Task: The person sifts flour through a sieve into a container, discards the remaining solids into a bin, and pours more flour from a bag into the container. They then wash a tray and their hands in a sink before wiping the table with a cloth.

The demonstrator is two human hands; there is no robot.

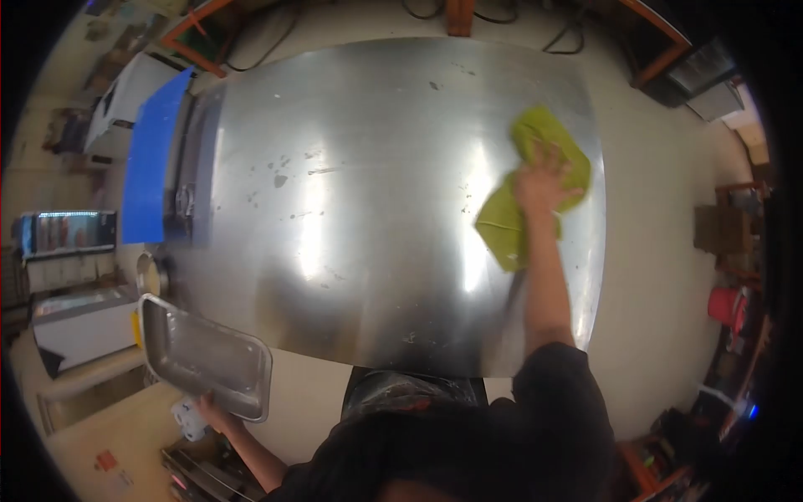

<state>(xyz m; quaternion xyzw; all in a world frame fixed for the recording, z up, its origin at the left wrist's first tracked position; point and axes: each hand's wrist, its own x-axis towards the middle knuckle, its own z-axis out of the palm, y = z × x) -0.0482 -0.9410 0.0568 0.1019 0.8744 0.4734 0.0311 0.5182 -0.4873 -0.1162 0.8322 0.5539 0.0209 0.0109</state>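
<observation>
A green cloth [500, 219] lies spread and creased on the right part of a shiny metal table [385, 167]. My right hand [545, 180] rests flat on top of it, fingers spread apart, pressing it against the metal. At the lower left, my left hand [213, 412] grips the near rim of a rectangular metal tray [205, 351]. The tray is tilted beside the table's near left corner, with its inside facing me. My left fingers are partly hidden behind the tray. Dark wet-looking spots [281, 180] mark the middle and far part of the tabletop.
A blue panel [155, 159] stands along the table's left end, with a round container [152, 274] below it. White paper rolls [191, 420] are near my left hand. Orange-framed furniture [458, 17] lines the far side. A red bucket [726, 308] is at the far right.
</observation>
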